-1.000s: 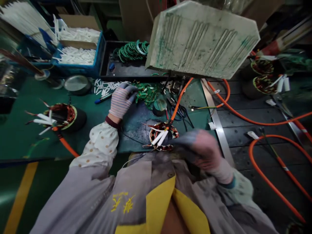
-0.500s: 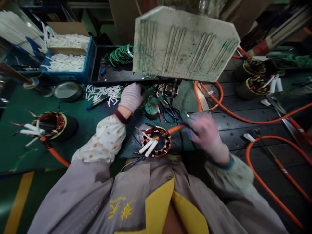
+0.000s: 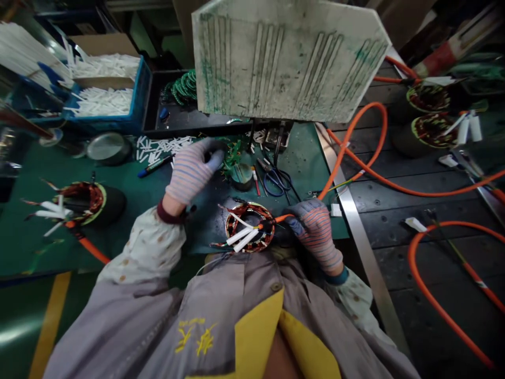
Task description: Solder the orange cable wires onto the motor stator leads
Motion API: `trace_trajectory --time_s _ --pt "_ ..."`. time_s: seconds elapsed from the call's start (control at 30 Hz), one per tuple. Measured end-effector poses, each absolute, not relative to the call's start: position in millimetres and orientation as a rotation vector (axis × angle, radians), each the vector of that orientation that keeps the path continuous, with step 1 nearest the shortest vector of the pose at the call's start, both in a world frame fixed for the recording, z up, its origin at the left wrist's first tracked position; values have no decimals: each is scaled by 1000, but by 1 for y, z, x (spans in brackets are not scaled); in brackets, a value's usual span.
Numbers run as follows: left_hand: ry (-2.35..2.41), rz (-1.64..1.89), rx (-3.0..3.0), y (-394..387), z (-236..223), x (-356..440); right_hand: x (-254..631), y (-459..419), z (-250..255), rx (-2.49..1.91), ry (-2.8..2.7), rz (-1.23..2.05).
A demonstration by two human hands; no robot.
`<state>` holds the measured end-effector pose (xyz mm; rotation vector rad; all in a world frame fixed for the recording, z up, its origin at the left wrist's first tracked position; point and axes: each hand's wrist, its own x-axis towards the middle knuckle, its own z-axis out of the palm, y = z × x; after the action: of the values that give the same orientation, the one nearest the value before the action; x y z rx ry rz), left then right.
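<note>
Pinched closed, the gloved right hand (image 3: 315,234) has hold of an orange cable (image 3: 349,158) close to where it joins the white-sleeved leads (image 3: 240,239) of a wound motor stator (image 3: 249,227). The stator lies flat on a green work mat (image 3: 303,152), just left of the grip. Its copper windings and core will probably feel heavy for their size and stiff, while the thin leads look fragile, so the outer rim seems the safer place to take hold. The cable looks springy and may pull against the fingers. Farther left, the left hand (image 3: 191,171) curls beside a tangle of small green pieces (image 3: 232,155); whether it holds any, I cannot tell. Past the stator lie blue-handled scissors (image 3: 276,181), with a spill of white tubes (image 3: 163,148) left of the left hand. Above the grip hangs a stained board (image 3: 284,60).
</note>
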<state>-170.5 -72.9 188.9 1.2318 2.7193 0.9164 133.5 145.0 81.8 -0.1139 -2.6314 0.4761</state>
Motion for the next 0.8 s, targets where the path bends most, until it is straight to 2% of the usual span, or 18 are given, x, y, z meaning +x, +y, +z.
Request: trace_trajectory --time_s 0.13,0.27,0.5,0.7,0.8 --pt "2444 717 1404 -79 192 -144 120 146 76 -13 -2597 600" --pt "2389 562 1542 -57 184 -158 112 150 75 -35 -2628 686" --pt "2206 621 1619 -39 190 -193 108 160 87 -18 -2731 749" --pt "2302 624 1534 -51 182 -181 97 177 98 120 -2828 789" --pt "2470 534 1549 -69 198 -166 83 188 100 169 -2920 610"
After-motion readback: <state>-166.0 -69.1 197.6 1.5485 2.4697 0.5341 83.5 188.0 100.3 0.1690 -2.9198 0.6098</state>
